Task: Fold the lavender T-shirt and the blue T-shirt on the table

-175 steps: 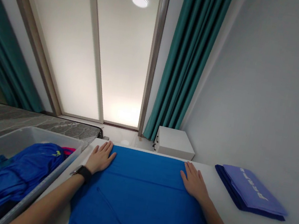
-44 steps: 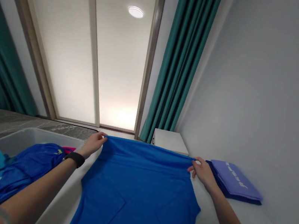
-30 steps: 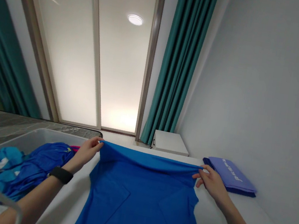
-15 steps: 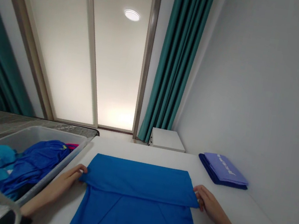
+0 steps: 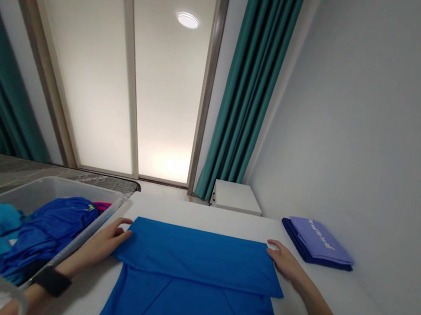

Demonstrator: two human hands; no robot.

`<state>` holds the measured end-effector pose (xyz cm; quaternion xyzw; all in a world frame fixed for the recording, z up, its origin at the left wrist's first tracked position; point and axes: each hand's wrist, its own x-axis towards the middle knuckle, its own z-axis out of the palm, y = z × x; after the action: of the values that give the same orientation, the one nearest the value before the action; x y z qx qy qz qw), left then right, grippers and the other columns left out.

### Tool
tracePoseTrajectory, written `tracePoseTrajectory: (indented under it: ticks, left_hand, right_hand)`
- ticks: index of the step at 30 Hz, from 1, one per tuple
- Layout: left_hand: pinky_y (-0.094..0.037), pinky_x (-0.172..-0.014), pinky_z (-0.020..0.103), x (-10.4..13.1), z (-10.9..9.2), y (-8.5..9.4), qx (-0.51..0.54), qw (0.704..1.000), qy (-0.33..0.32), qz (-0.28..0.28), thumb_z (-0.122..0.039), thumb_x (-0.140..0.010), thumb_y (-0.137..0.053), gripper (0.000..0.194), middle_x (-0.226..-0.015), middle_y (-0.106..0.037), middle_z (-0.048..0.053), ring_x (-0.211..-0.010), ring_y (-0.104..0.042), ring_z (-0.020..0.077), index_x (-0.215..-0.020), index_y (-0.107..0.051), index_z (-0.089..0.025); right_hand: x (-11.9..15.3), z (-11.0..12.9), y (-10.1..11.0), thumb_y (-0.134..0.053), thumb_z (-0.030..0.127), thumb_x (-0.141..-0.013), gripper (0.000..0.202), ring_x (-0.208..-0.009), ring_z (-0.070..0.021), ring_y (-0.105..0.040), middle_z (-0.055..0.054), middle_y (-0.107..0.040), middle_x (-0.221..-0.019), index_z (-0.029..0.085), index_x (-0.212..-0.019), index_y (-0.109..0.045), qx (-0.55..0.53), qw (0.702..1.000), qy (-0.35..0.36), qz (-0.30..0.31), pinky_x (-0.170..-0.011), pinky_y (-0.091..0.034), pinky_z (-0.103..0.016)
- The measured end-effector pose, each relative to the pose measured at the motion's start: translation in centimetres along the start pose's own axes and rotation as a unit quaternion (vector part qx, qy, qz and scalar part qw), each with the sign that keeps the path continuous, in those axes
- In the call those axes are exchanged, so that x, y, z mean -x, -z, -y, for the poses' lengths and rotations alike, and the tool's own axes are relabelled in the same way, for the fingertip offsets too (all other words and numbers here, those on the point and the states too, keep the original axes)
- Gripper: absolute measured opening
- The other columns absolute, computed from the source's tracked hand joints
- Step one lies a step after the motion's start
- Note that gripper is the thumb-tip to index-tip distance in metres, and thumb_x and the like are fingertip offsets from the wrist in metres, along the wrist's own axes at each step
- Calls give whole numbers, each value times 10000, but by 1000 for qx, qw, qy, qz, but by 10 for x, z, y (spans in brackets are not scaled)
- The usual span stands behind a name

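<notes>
Blue flap (image 5: pixel 198 255) lowered; left hand (image 5: pixel 108 239), right hand (image 5: pixel 286 261) shifted from near corners to far.

Frosted drs (image 5: pixel 161 91) w/ rnd lt (image 5: pixel 188 20) | teal curtains (image 5: pixel 251 89) | wht cab (image 5: pixel 237 196) | gry wall (image 5: pixel 371 124)

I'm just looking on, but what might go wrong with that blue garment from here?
The folded-over flap of the blue garment could skew if the left hand or right hand, both at its far corners, tugs harder. Also, the black wristband appears close to the plastic bin, so that arm might bump it.
</notes>
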<state>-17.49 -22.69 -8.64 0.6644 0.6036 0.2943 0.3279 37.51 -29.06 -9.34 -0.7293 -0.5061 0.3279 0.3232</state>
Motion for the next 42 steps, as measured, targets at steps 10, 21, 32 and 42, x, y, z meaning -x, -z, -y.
tracePoseTrajectory:
  ticks: [10,21,32,42]
  left_hand:
    - [-425,-633,318,-26,-19,-7,-59,998,2,-21,-533,-768,-462,566,-710,-627,24,-673,-606,230,-1165,-546,-138]
    - [-451,-677,301,-34,-8,-18,-128,989,-42,-59,-403,-812,-428,360,-756,-651,18,-718,-628,218,-1040,-612,-194]
    - [-438,-669,295,-42,-5,-20,-156,983,-66,-73,-471,-846,-383,354,-756,-683,28,-714,-643,225,-923,-614,-215]
    - [-439,-643,299,-43,-4,-20,-113,985,-98,-91,-479,-810,-411,353,-712,-653,27,-673,-614,221,-869,-620,-201]
  right_hand:
    - [-12,-4,-19,-491,363,-744,452,-511,-161,-482,42,-486,-589,148,-1125,-604,-11,996,66,-67,-484,-368,-262]
    - [-21,-16,-27,-366,350,-800,462,-613,-189,-565,-8,-596,-727,177,-1162,-596,124,981,78,-128,-635,-440,-302]
    - [-31,0,-26,-302,209,-908,389,-1012,-221,-641,-82,-683,-1122,206,-1171,-588,294,948,78,-98,-832,-452,-317]
    - [-28,3,-35,-259,184,-971,391,-1057,-226,-627,-134,-615,-1228,159,-1279,-498,364,920,85,-116,-845,-458,-317]
